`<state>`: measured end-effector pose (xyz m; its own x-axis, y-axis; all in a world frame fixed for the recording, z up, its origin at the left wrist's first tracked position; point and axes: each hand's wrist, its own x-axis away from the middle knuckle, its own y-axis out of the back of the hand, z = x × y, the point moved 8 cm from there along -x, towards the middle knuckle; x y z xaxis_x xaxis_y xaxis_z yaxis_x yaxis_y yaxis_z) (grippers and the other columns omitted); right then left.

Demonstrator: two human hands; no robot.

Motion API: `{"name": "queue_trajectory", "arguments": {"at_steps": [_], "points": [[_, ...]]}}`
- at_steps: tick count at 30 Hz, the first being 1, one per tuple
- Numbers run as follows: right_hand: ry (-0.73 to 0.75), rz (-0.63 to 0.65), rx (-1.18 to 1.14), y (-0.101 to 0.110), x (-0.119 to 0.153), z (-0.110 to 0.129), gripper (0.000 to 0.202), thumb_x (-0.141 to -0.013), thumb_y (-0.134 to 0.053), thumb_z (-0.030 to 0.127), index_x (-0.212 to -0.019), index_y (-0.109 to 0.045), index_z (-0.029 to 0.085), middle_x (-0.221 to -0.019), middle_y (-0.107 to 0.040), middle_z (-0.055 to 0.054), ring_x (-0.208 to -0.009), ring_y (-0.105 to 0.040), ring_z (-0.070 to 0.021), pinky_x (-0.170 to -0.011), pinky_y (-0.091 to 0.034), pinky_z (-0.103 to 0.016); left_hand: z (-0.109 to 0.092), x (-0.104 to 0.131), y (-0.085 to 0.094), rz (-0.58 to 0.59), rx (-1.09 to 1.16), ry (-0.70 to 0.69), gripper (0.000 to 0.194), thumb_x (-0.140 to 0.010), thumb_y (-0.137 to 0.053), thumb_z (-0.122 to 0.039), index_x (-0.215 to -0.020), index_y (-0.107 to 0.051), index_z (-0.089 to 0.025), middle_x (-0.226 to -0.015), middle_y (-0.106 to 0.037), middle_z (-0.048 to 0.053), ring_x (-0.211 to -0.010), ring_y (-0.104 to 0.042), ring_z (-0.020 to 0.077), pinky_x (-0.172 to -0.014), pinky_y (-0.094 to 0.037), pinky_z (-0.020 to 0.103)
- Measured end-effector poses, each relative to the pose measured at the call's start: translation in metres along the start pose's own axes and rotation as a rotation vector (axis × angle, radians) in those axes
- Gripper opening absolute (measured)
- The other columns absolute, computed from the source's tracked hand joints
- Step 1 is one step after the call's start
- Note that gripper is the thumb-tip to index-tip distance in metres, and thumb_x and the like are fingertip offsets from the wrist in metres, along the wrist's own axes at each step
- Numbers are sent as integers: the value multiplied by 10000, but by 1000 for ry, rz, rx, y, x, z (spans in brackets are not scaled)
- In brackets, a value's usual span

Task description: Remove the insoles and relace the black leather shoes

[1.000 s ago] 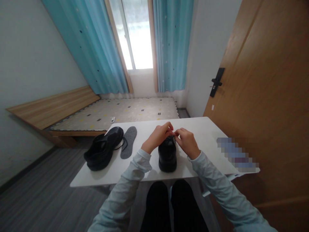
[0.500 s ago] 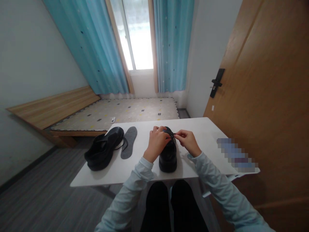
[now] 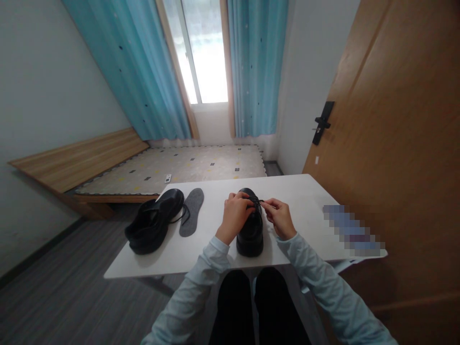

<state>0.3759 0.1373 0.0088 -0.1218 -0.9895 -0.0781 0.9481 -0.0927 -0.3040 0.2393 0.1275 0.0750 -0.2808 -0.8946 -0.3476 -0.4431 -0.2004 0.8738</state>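
A black shoe (image 3: 250, 237) stands upright on the white table (image 3: 212, 254), its toe pointing away from me. Over its upper, on the left side, lies my left hand (image 3: 235, 213), fingers bent and closed at the laces; what they pinch is too small to make out. At the shoe's right side my right hand (image 3: 280, 216) pinches a black lace (image 3: 259, 201) between thumb and fingers. Farther left, a second black shoe (image 3: 154, 223) lies with its loose laces beside a grey insole (image 3: 191, 213).
A blurred, pixelated flat item (image 3: 352, 230) lies at the table's right end. Behind the table is a bed (image 3: 201, 160) with a small white object (image 3: 168, 178) on it. A wooden door (image 3: 402, 143) stands at the right.
My right hand has shifted slightly down and left, its fingers still on the lace. My left hand has moved a little to the right over the shoe.
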Motion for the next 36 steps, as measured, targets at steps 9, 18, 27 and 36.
{"name": "queue_trajectory", "arguments": {"at_steps": [9, 18, 27, 36], "points": [[109, -40, 254, -5, 10, 2, 344, -648, -696, 490, -704, -624, 158, -535, -519, 27, -415, -380, -81, -371, -263, -218, -2, 0, 4, -32, -13, 9, 105, -801, -644, -260, -851, -735, -245, -1087, -627, 43, -999, -484, 228, -841, -431, 368], [521, 125, 767, -30, 18, 39, 225, -759, -567, 185, -981, -604, 176, -789, -525, -6, -633, -487, -125, -602, -424, -262, -8, 10, 15, -20, -221, -60, 98, -820, -606, -268, -857, -682, -217, -1123, -556, 71, -1046, -460, 267, -795, -410, 389], [583, 133, 910, -36, 20, 44, 127, -741, -533, 119, -847, -577, 173, -763, -522, -6, -660, -511, -142, -636, -426, -273, -9, 18, 31, 6, -361, -156, 164, -890, -502, -238, -871, -660, -197, -980, -633, 80, -941, -529, 245, -779, -362, 388], [627, 118, 965, -38, 24, 43, 199, -754, -503, 101, -912, -592, 181, -792, -542, -23, -685, -533, -158, -678, -442, -289, -17, 26, 32, -68, -408, -248, 150, -887, -506, -241, -859, -648, -200, -954, -643, 65, -914, -541, 235, -779, -373, 384]]}}
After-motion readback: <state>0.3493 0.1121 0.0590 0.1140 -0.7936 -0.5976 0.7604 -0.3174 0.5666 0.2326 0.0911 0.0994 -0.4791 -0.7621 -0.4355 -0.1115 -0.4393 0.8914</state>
